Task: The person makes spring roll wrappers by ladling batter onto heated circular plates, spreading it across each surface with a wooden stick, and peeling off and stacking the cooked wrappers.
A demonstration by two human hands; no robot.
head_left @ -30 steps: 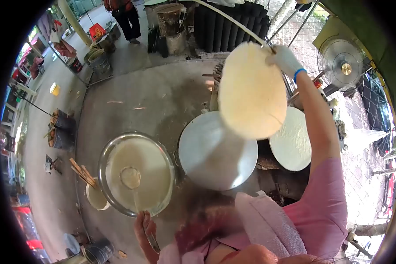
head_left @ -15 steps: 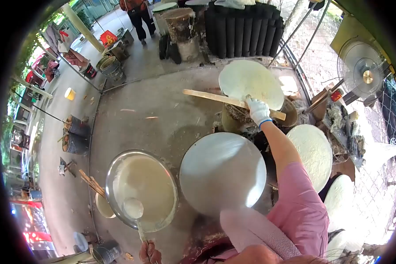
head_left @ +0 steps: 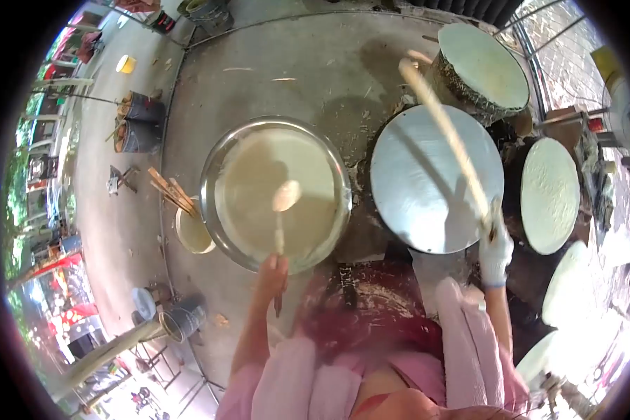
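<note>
My left hand (head_left: 272, 274) is closed around the handle of a ladle (head_left: 287, 196), whose bowl is over the pale batter (head_left: 248, 224) in a wide steel basin (head_left: 207, 203). In a white glove, my right hand (head_left: 495, 253) grips one end of a long wooden stick (head_left: 446, 129). The stick slants away over a round metal griddle (head_left: 402, 182), which shows a bare grey surface. Motion blurs the stick slightly, and whether it touches the griddle I cannot tell.
Round plates covered in pale batter stand at right, one upper (head_left: 549, 196) and one lower (head_left: 565, 283). Beyond the griddle is another pale round top (head_left: 483, 66). Left of the basin, a small bucket (head_left: 192, 234) stands beside wooden sticks (head_left: 171, 189). Dark buckets (head_left: 140, 134) stand farther left.
The view has tipped down and shifted. My right hand has drawn back with the stick from the far round top to the near griddle. The ladle has moved to over the basin's middle.
</note>
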